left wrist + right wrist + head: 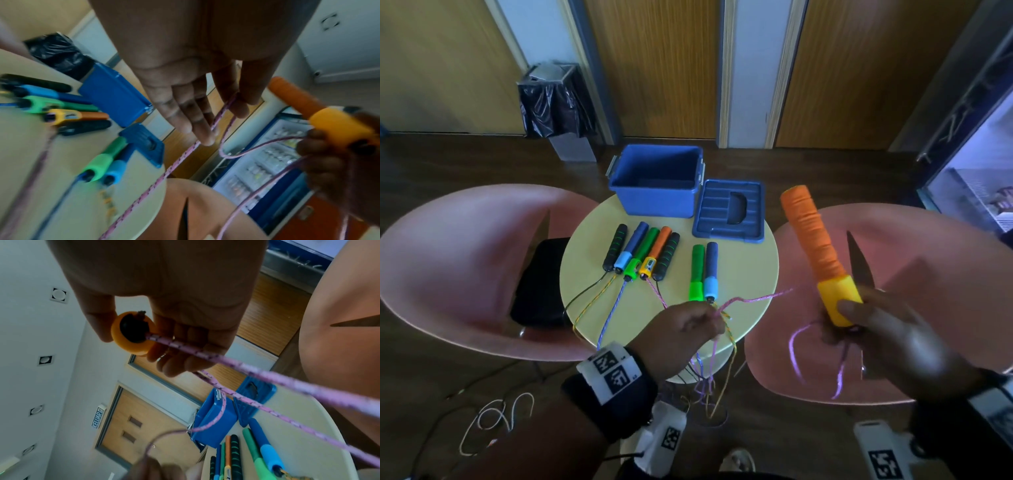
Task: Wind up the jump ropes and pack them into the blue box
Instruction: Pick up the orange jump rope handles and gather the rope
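Note:
My right hand (849, 311) grips the yellow end of an orange jump rope handle (815, 246) and holds it upright over the right chair. In the right wrist view its pink rope (205, 355) leaves the handle's base (131, 334) and crosses the palm. My left hand (717, 320) pinches the same pink rope (226, 107) between thumb and fingers (197, 116) above the table's front edge. The open blue box (657, 181) stands at the back of the table, its lid (729, 214) lying to its right.
Several other handles (643, 253) lie in a row on the round yellow table (750, 267), two more (703, 272) beside them; their ropes (709, 377) hang off the front edge. Pink chairs (465, 260) flank the table, the left one holding a black bag (541, 284).

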Demonstrator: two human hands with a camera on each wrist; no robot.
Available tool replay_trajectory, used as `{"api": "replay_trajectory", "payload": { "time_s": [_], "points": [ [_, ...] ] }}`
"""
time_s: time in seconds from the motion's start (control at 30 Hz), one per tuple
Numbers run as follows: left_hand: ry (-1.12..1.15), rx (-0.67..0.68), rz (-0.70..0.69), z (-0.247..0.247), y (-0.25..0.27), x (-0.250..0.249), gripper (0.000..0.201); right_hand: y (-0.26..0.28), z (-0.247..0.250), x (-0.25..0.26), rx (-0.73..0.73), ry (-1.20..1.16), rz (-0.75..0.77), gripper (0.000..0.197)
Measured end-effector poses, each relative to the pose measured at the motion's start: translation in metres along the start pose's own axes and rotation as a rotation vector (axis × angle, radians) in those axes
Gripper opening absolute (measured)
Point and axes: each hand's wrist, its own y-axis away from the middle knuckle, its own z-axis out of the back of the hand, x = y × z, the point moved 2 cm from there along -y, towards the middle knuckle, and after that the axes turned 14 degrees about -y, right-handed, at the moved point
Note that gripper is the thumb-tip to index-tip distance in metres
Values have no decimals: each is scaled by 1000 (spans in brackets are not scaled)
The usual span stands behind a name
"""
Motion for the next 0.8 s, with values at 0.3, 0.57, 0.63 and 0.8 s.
{"api": "replay_trajectory", "payload": {
  "time_s": [0.3, 0.57, 0.63, 0.8],
  "points": [
    [19, -25, -286, 17, 0, -82, 24, -21, -26, -16, 99, 56, -1, 43],
    [161, -120, -373, 29, 1, -89, 21, -33, -46, -29, 334, -253, -237, 76],
    [189, -195, -321, 32, 1, -77, 22, -32, -46, -28, 359, -249, -249, 72],
    [292, -253, 15, 22, -7, -24, 42, -32, -57, 2, 408, -367, -121, 59]
  ]
}}
